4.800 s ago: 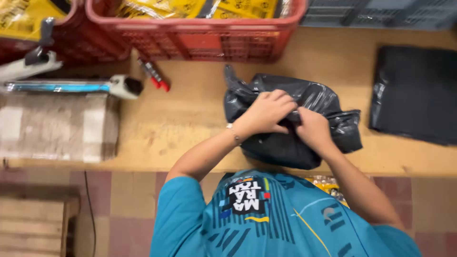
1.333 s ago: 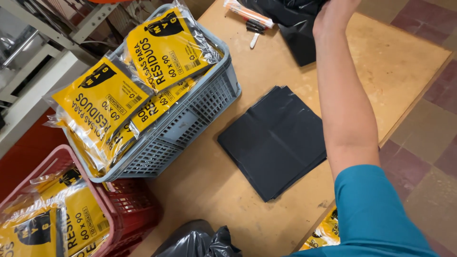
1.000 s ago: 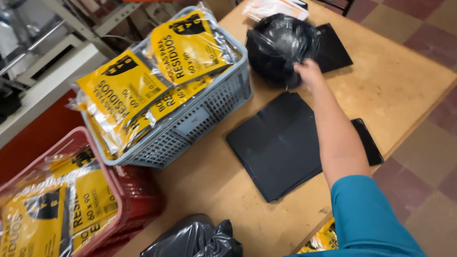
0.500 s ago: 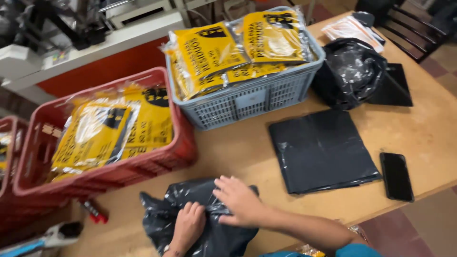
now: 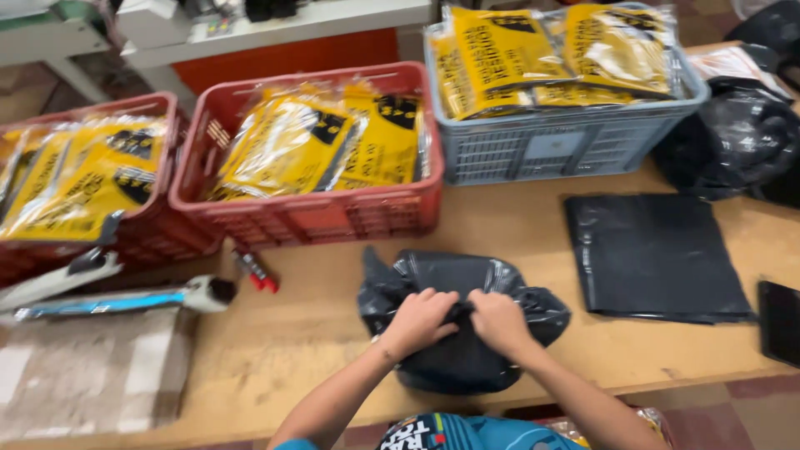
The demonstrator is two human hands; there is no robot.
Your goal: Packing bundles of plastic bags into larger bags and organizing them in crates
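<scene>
Hands meet over a stuffed black plastic bag (image 5: 462,321) lying at the near edge of the desk (image 5: 317,350), roughly midway along it. Left hand (image 5: 421,318) is curled, fingers gathered into the bunched film at the bag's top. Right hand (image 5: 498,321) sits just beside it, touching it, also pinching the same gather. Both fists closed on plastic; neither is spread.

Step in hand, as judged: closing or knotting the neck of the filled bag. Bag body bulges below the hands and slightly overhangs the near edge; loose ears of film stick out left and right of the grip. Whether a knot has already formed cannot be told, since the fingers cover it.

Next move would call for keeping the gather tight while one hand works the loose ends through, with the bag kept steady on the desk so it does not slide off the edge.

Surroundings: flat stack of black bags (image 5: 658,254) toward the right edge; red crate (image 5: 333,217) and grey crate (image 5: 558,146) of yellow packets along the far edge; red-capped marker (image 5: 257,271) left of the bag.
</scene>
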